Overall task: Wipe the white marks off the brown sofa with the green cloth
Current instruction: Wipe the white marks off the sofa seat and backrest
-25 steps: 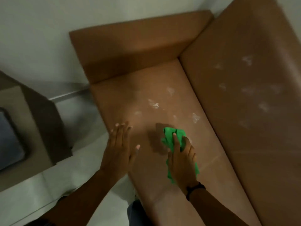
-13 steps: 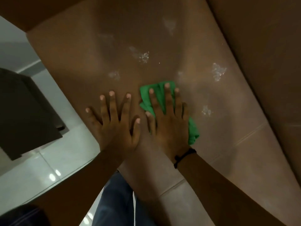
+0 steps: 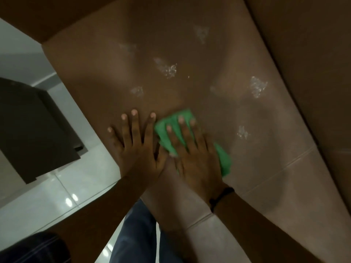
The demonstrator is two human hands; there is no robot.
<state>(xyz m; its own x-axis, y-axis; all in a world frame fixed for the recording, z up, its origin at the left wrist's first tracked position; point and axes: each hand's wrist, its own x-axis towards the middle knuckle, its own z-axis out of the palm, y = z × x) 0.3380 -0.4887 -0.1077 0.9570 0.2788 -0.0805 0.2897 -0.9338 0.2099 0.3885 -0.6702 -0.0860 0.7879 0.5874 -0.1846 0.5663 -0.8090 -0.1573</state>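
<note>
The brown sofa seat (image 3: 190, 25) fills most of the head view, with its backrest (image 3: 313, 54) rising on the right. Several white marks (image 3: 168, 68) dot the seat beyond my fingers, one (image 3: 257, 88) near the backrest and one (image 3: 242, 132) to the right of the cloth. My right hand (image 3: 191, 149) lies flat, pressing the green cloth (image 3: 223, 160) onto the seat; the cloth shows past the fingertips and at the hand's right side. My left hand (image 3: 134, 143) rests flat on the seat beside it, fingers spread, holding nothing.
A dark brown cabinet (image 3: 32, 130) stands on the glossy white tiled floor (image 3: 47, 202) to the left of the sofa. My blue-trousered leg (image 3: 136, 238) shows at the sofa's front edge. A seam (image 3: 284, 164) crosses the seat to the right of the cloth.
My head has dropped closer to the seat. My right hand flattened on the cloth and slid it left, next to my left hand, which now rests fully on the seat.
</note>
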